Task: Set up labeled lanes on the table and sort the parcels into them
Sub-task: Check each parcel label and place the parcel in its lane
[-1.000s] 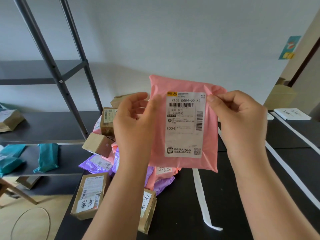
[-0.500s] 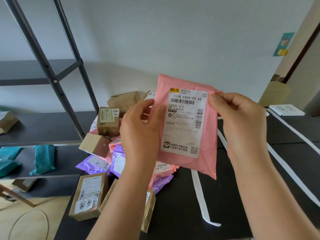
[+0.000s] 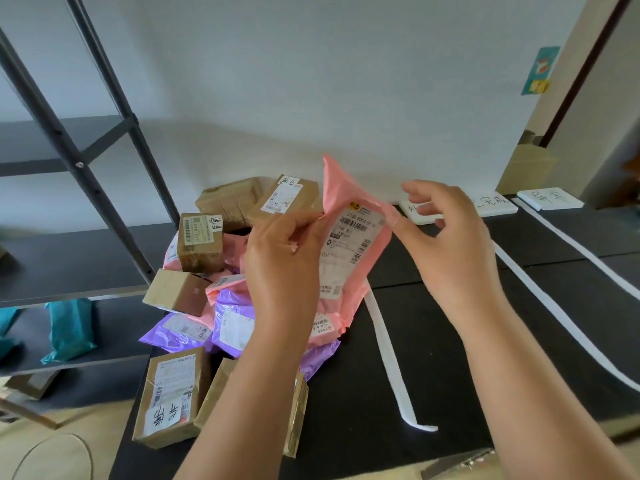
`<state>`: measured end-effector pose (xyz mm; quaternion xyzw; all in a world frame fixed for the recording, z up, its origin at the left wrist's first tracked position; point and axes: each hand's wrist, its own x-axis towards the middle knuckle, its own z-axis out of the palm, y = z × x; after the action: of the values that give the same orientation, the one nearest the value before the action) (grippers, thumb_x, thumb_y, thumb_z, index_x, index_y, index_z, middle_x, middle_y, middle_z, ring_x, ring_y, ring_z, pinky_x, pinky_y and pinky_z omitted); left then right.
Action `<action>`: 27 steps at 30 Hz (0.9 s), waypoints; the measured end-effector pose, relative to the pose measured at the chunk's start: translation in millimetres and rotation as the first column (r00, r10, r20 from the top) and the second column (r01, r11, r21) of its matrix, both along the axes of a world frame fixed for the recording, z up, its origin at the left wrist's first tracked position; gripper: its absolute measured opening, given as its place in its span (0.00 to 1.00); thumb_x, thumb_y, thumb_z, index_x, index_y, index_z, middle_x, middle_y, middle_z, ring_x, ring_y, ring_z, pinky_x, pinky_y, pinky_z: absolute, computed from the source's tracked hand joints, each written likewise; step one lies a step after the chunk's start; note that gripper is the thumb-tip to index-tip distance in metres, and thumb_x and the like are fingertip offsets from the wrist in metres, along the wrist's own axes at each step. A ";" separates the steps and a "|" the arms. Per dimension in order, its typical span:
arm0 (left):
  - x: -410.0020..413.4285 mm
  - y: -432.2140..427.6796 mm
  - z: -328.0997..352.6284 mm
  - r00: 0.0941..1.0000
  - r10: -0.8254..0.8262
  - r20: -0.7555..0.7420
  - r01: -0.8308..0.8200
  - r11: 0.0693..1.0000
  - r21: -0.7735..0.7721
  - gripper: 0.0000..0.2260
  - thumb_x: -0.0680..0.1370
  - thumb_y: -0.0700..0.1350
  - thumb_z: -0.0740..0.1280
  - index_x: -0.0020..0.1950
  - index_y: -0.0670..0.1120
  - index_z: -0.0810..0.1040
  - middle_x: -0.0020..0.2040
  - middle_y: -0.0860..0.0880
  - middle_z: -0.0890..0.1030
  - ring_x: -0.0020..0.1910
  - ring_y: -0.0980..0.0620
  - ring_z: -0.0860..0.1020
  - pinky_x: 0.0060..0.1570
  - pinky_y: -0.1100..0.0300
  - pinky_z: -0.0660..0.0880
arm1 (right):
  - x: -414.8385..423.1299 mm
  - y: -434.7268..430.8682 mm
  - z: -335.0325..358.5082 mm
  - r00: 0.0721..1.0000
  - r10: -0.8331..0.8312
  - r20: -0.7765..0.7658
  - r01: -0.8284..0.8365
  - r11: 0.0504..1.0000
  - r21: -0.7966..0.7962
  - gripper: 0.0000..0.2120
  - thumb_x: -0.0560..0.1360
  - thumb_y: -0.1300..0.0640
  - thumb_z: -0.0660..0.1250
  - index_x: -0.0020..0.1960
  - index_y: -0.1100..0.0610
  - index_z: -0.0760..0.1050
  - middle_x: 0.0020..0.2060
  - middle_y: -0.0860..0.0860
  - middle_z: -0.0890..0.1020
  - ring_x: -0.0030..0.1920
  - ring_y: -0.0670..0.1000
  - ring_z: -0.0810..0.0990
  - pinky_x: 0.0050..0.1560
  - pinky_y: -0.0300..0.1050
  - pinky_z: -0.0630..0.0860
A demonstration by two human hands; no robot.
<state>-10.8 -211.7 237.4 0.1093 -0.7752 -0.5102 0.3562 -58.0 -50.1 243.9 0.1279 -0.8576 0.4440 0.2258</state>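
**Pink parcel comes down and tips**

The pink parcel (image 3: 349,251) was held up flat to read. Now it is lower and tipped, just above the pile of parcels (image 3: 194,258). The left hand (image 3: 280,265) grips its left edge. The right hand (image 3: 453,251) has spread its fingers. Its thumb is at the right edge, but I cannot tell if it still pinches. I think a lane comes next.

A grey shelf (image 3: 69,265) stands left of the black table (image 3: 450,358). The table has white strips (image 3: 391,358) and label cards (image 3: 491,204).
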 end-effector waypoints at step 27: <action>-10.9 149.1 -85.8 0.980 -0.051 0.192 0.072 0.992 -0.102 0.09 0.76 0.45 0.72 0.55 0.48 0.80 0.51 0.54 0.78 0.54 0.52 0.74 0.59 0.49 0.71 | 41.3 194.3 -74.6 0.868 -0.391 0.305 0.459 0.867 -0.193 0.01 0.78 0.57 0.69 0.48 0.54 0.80 0.45 0.47 0.83 0.45 0.49 0.85 0.34 0.50 0.84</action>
<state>-21.7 -62.6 151.7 0.1135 -0.8351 -0.4654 0.2704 -16.7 144.1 169.3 -0.1548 -0.8207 0.5038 0.2208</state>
